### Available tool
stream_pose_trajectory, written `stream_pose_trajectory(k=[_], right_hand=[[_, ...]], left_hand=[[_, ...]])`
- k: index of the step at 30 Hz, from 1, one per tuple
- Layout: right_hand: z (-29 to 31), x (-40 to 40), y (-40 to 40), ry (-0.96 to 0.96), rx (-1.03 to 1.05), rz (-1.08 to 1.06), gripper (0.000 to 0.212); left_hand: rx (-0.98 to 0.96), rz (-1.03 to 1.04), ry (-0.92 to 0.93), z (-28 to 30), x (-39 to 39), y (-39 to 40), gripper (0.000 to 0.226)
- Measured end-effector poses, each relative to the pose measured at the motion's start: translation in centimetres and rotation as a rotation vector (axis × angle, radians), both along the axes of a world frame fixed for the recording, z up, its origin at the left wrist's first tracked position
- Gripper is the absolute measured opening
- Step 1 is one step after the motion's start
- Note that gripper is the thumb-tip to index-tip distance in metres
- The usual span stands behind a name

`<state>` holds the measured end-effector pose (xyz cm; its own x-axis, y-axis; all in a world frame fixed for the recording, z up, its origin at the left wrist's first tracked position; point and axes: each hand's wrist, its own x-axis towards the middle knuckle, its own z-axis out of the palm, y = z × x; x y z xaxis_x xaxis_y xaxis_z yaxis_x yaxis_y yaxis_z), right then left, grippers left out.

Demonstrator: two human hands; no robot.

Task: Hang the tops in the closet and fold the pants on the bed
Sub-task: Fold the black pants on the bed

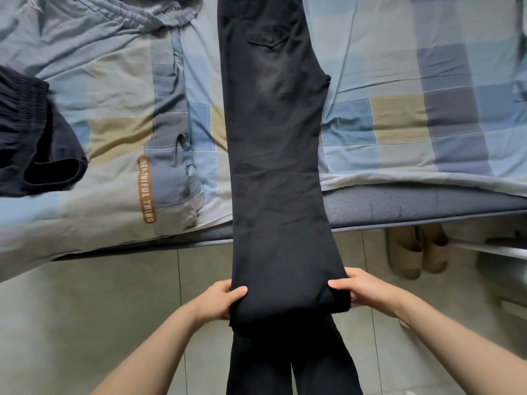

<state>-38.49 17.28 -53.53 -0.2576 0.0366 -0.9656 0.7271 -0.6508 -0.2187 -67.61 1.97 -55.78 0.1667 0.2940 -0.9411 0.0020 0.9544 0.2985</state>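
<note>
Long black cotton trousers (273,155), already doubled leg on leg, laid lengthwise across the checked blue, grey and tan quilt (399,109) of the bed, waistband and flapped back pocket far off at the top, hem end hanging past the grey mattress edge (413,201) over the tiled floor. Long axis straight away from the body, almost square to the bed edge. Gripped at the near end only: left hand (219,299) pinching the left side of the cloth, thumb on top and fingers beneath; right hand (362,292) pinching the right side the same way. Both holds narrow, closed on fabric, level with each other, neither nearer. Rest of the garment lying entirely ahead of the grip, so the likely fold runs forward, hem carried up toward the waistband along that axis. Further dark clothing (31,138) and a grey elastic-waisted piece (119,18) lying on the quilt to the left, apart from the trousers.
</note>
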Motion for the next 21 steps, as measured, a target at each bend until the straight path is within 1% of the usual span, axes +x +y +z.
stream_pose_trajectory(k=[1,3,6,7,8,9,10,11,12,13,14,15,16,17,18,19,20,21], right_hand=[[1.0,-0.1,0.0,-0.012,0.015,0.001,0.025],[2.5,-1.0,0.2,-0.042,0.053,0.072,0.026],[3.9,-3.6,2.3,-0.111,0.167,0.168,0.033],[4.0,-4.5,3.8,-0.129,0.206,0.146,0.037],[4.0,-5.6,6.0,-0.135,0.218,0.081,0.040],[4.0,-6.5,8.0,-0.124,0.207,-0.013,0.041],[3.9,-7.6,10.9,-0.094,0.172,-0.126,0.038],[3.8,-8.5,13.4,-0.049,0.122,-0.251,0.029],[3.2,-9.5,16.4,0.014,0.080,-0.418,0.022],[2.2,-10.3,19.1,0.084,0.066,-0.630,0.027],[1.2,-10.9,21.2,0.129,0.070,-0.886,0.036],[0.0,-11.3,22.8,0.127,0.094,-1.133,0.038],[-1.7,-11.7,24.5,0.102,0.129,-1.261,0.038],[-2.9,-12.0,25.2,0.036,0.179,-1.261,0.039],[-4.0,-12.3,25.3,-0.030,0.233,-1.158,0.039],[-5.1,-12.5,25.1,-0.099,0.280,-0.993,0.038],[-5.7,-12.6,24.4,-0.149,0.308,-0.808,0.036],[-6.3,-12.8,23.8,-0.181,0.327,-0.640,0.032]], left_hand=[[-0.025,-0.001,0.044,0.8,-0.2,0.2,0.023],[-0.093,0.003,0.129,2.2,-0.6,1.2,0.025],[-0.179,-0.131,0.187,4.1,-1.7,4.0,0.023],[-0.193,-0.176,0.182,4.4,-2.6,5.5,0.019],[-0.210,-0.188,0.165,4.7,-3.8,7.7,0.015],[-0.221,-0.166,0.143,5.0,-5.1,9.7,0.014],[-0.226,-0.116,0.114,5.3,-6.7,12.6,0.013],[-0.218,-0.022,0.080,5.6,-8.3,15.1,0.011],[-0.196,0.136,0.049,5.7,-10.0,18.0,0.017],[-0.147,0.358,0.016,5.3,-11.8,20.6,0.030],[-0.094,0.607,-0.043,4.8,-13.2,22.7,0.040],[-0.038,0.809,-0.068,3.9,-14.2,24.1,0.045],[0.001,0.907,-0.032,2.3,-14.6,25.4,0.042],[0.009,0.864,0.078,0.7,-14.6,25.7,0.036],[-0.019,0.726,0.206,-0.8,-13.9,25.4,0.029],[-0.049,0.571,0.312,-2.6,-12.8,25.1,0.024],[-0.055,0.464,0.361,-4.0,-11.6,24.3,0.021],[-0.047,0.420,0.360,-5.1,-10.4,23.8,0.019]])
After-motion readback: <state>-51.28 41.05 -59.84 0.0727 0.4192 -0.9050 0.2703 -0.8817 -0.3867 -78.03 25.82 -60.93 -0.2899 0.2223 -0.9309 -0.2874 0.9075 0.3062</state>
